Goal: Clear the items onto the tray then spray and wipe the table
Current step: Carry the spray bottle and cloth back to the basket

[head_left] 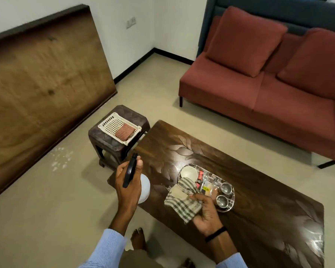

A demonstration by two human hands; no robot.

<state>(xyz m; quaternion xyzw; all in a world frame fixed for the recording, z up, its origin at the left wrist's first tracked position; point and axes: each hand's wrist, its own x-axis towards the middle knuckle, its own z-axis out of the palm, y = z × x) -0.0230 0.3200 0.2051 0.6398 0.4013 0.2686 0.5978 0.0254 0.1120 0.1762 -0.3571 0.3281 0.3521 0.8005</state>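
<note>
Both hands are full, near the lens: the left hand (129, 182) grips a spray bottle (142, 187) by its black trigger head, nozzle aimed at the table (259, 219), while the right hand (205, 211) clutches a checked cloth (182, 200), apparently ready to wipe. Most of the dark tabletop lies bare. On its middle sits the tray (231, 203), already holding a white bowl (189, 172), two steel cups (226, 187) and small packets.

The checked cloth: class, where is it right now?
In the head view, the checked cloth is gripped in the right hand, over the tray's near-left edge.
</note>
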